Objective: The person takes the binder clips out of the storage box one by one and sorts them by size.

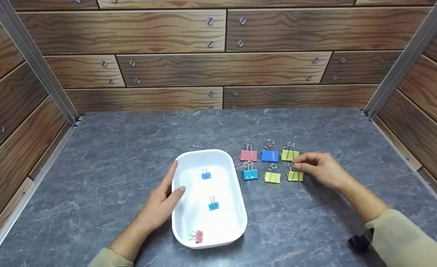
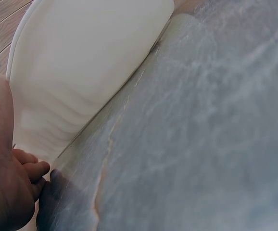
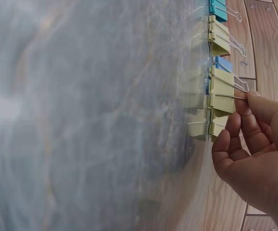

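Observation:
My right hand (image 1: 324, 168) pinches the wire handle of a yellow binder clip (image 1: 295, 176), front right in a group of large clips. In the right wrist view thumb and index finger meet at that yellow clip's handle, its body upright on the tabletop. Beside it stand another yellow clip (image 1: 272, 177) and a teal clip (image 1: 250, 174). Behind are a pink clip (image 1: 248, 155), a blue clip (image 1: 269, 156) and a third yellow clip (image 1: 289, 155). My left hand (image 1: 161, 204) holds the left side of a white tray (image 1: 242, 211), thumb over the rim, fingers along the outside.
Inside the tray lie a small blue clip (image 1: 206, 175), a small teal clip (image 1: 213, 205) and a small pink clip (image 1: 199, 236), apart from each other. Wood-patterned walls (image 1: 222, 68) enclose the grey marbled tabletop (image 1: 103, 167) at the back and both sides.

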Demonstrator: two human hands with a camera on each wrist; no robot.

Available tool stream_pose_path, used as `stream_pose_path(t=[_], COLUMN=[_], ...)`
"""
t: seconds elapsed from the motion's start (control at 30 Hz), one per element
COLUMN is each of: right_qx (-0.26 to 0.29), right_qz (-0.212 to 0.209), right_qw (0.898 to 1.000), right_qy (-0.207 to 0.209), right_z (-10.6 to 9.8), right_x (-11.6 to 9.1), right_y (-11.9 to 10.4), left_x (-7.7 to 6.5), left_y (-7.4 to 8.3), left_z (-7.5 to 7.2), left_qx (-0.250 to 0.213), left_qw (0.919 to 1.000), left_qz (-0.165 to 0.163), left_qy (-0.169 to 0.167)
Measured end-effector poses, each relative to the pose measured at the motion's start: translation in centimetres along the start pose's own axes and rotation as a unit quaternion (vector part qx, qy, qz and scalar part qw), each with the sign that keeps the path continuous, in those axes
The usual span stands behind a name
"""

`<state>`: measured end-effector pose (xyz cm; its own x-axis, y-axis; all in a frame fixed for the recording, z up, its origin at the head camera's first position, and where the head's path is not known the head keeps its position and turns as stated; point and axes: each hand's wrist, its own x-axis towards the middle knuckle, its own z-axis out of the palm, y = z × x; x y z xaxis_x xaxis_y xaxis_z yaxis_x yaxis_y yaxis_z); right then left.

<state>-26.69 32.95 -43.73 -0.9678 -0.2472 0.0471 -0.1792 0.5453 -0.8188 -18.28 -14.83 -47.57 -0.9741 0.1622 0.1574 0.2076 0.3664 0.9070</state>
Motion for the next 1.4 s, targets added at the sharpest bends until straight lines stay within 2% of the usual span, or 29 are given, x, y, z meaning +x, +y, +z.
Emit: stream_pose_path(t=[0.23,0.43,0.67,0.87,1.03,1.2,1.4], right_qx=[-0.018,-0.003,-0.019,-0.035,-0.023,-0.003,0.022], right_qz=[-0.001,0.009,-0.021,-0.052,-0.082,-0.116,-0.18], right_qw=[1.0,1.0,1.0,0.998,0.996,0.992,0.977], right_qy=[-0.001,-0.011,0.01,0.026,0.002,-0.048,-0.114], right_z=[-0.1,-0.2,-1.1,-1.7,-0.9,1.2,5.0], right_x=[0.0,0.1,0.0,0.0,0.1,0.2,0.4], right_y=[0.4,0.5,-0.6,-3.3,-6.4,-9.5,-12.6], left_x=[0.1,0.1,0.0,0.0,-0.1,0.0,0.0], left_y=[0.0,-0.2,-0.1,-0.1,-0.2,-0.1,-0.1], left_z=[0.0,0.1,0.1,0.1,0.0,0.0,0.0], left_qx=[0.004,0.012,0.007,0.012,0.009,0.011,0.009], left_qw=[1.0,0.9999,0.9999,0.9999,0.9999,0.9999,1.0], left_qz=[0.0,-0.001,-0.007,-0.003,-0.001,-0.001,0.001], left_qy=[-0.002,-0.004,-0.008,-0.006,-0.005,-0.001,-0.003])
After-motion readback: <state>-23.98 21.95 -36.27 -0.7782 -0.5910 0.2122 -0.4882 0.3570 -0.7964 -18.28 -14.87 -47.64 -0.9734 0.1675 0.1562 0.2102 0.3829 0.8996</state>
